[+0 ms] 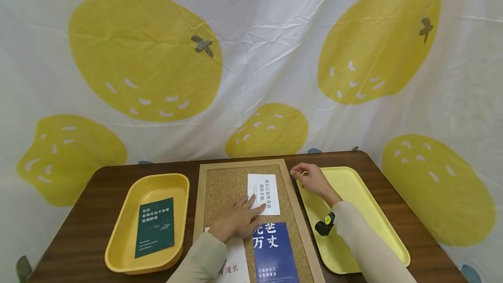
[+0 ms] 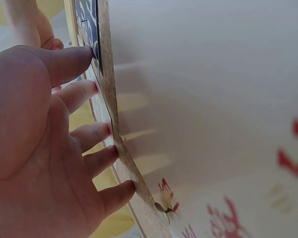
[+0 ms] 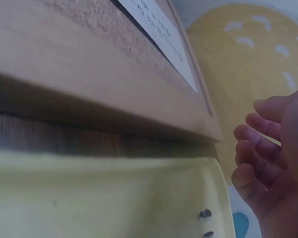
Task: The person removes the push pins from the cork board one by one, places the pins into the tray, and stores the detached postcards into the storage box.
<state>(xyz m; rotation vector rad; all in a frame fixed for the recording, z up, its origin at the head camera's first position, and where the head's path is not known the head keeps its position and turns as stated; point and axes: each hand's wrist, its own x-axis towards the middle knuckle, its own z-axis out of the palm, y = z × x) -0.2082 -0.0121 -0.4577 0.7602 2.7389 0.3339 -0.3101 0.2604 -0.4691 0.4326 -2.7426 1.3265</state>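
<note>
My left hand [image 1: 237,219] rests with spread fingers on a white card [image 1: 272,200] with dark characters on the cork board [image 1: 220,187]. Below that card lies a blue card [image 1: 275,254]; a white card with red characters [image 1: 235,265] is partly under my left forearm. A small metallic tack-like piece [image 2: 165,210] shows at the edge of the red-lettered card in the left wrist view. Over the gap between board and pale yellow tray [image 1: 365,213], my right hand [image 1: 314,181] hovers with bent fingers, thumb near the index fingertip. Whether something tiny is pinched there is unclear.
Two small metallic pieces [image 3: 205,213] sit in the far end of the pale yellow tray in the right wrist view. At left, a deeper yellow tray [image 1: 111,252] holds a dark green card [image 1: 155,230]. A lemon-print cloth [image 1: 251,64] hangs behind the brown table [image 1: 84,213].
</note>
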